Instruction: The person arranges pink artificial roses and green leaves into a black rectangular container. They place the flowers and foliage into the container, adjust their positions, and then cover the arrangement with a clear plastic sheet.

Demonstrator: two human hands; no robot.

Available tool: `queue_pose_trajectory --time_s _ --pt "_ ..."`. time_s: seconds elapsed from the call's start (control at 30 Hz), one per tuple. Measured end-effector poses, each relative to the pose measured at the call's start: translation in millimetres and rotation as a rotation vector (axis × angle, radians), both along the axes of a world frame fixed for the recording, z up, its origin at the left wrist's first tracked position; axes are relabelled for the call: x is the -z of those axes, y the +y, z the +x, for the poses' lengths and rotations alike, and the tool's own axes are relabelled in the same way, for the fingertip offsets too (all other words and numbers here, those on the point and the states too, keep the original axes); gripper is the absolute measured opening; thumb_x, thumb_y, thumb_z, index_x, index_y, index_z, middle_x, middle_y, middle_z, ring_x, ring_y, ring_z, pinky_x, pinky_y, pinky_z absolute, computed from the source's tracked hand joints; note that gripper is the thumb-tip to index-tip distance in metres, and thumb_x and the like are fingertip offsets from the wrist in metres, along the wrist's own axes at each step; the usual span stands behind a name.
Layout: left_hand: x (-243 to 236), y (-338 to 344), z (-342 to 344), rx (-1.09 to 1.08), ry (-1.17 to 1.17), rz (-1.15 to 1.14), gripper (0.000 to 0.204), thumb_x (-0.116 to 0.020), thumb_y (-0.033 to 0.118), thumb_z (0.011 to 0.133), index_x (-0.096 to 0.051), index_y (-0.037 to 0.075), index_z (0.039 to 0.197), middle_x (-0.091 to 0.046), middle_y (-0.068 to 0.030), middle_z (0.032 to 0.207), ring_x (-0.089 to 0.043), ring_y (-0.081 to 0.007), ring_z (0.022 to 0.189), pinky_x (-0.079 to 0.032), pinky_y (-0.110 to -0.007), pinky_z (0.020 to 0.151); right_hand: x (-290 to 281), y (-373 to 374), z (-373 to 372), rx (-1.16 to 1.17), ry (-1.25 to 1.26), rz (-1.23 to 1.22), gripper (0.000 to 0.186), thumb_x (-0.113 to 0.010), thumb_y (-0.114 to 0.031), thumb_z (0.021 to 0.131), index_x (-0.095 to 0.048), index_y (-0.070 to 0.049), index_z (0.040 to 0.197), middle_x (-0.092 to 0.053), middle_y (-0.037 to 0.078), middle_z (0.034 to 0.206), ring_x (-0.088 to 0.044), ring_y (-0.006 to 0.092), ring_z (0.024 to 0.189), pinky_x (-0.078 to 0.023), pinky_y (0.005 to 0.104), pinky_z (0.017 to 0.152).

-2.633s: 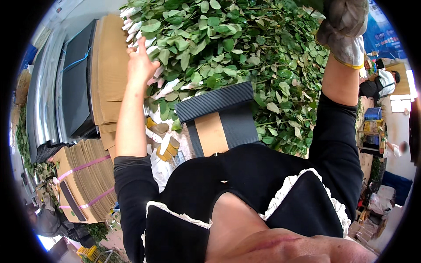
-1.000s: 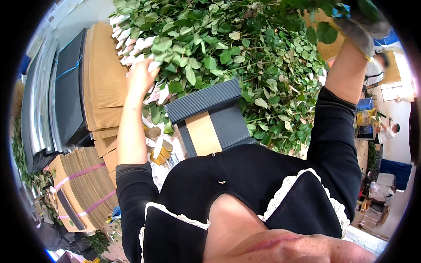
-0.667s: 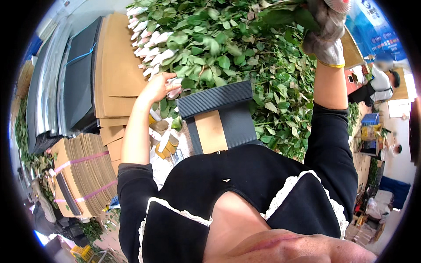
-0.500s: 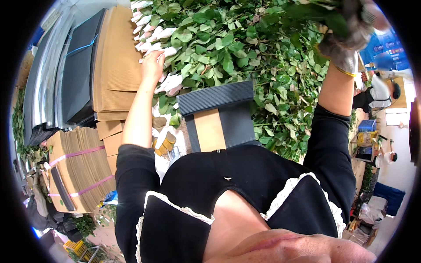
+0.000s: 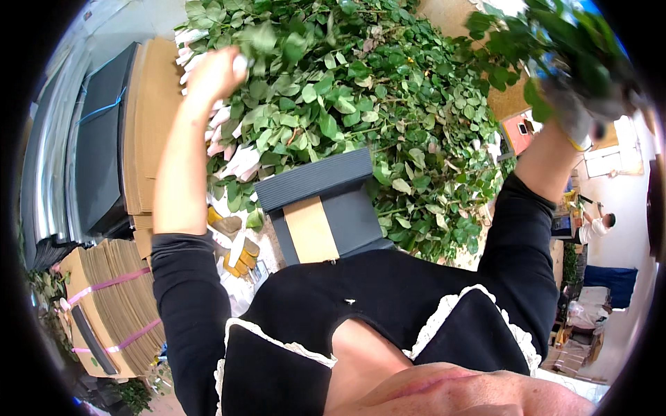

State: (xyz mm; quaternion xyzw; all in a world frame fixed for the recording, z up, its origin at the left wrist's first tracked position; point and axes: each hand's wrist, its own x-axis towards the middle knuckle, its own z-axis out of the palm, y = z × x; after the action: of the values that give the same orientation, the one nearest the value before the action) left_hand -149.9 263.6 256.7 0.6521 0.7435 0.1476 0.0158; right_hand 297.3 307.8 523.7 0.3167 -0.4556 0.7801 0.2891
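stacked, corrugated cardboard (image 5: 149, 118); gloved right hand (image 5: 590, 111) grips leafy stems (image 5: 586, 45)

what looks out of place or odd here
The gloves look odd: the right hand wears a grey glove, while the left hand is bare. What looks like a yellow work glove lies loose among clutter, left of the black corrugated board.
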Motion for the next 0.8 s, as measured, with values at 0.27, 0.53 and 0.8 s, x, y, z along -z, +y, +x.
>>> queue_pose_trajectory --time_s 0.27,0.53,0.8 --pt "-126 -69 66 0.412 0.041 0.541 0.023 -0.070 0.019 0.075 -0.066 0.008 0.095 -0.068 -0.0132 0.089 -0.065 -0.0345 0.085 -0.052 -0.041 0.074 147 -29 -196 1.287 -0.617 1.187 0.039 -0.074 -0.024 0.085 -0.062 -0.004 0.116 -0.069 0.010 0.107 -0.065 0.0244 0.101 -0.052 0.0363 0.091" --pt "209 -36 2 0.012 -0.305 -0.040 0.041 -0.066 0.014 0.085 -0.058 0.004 0.124 -0.063 -0.0217 0.113 -0.061 -0.0364 0.108 -0.048 -0.043 0.094 104 8 -157 1.209 -0.552 0.799 0.041 -0.065 -0.033 0.089 -0.060 -0.005 0.119 -0.069 0.011 0.107 -0.068 0.0231 0.096 -0.054 0.0363 0.087" --pt "143 -31 -15 0.037 -0.264 -0.132 0.053 -0.077 0.016 0.070 -0.055 0.005 0.117 -0.061 -0.0227 0.107 -0.059 -0.0370 0.105 -0.048 -0.041 0.093 60 -26 -151 0.928 -0.174 0.538 0.049 -0.057 -0.046 0.094 -0.055 -0.007 0.124 -0.067 0.015 0.107 -0.068 0.0229 0.094 -0.057 0.0421 0.086"
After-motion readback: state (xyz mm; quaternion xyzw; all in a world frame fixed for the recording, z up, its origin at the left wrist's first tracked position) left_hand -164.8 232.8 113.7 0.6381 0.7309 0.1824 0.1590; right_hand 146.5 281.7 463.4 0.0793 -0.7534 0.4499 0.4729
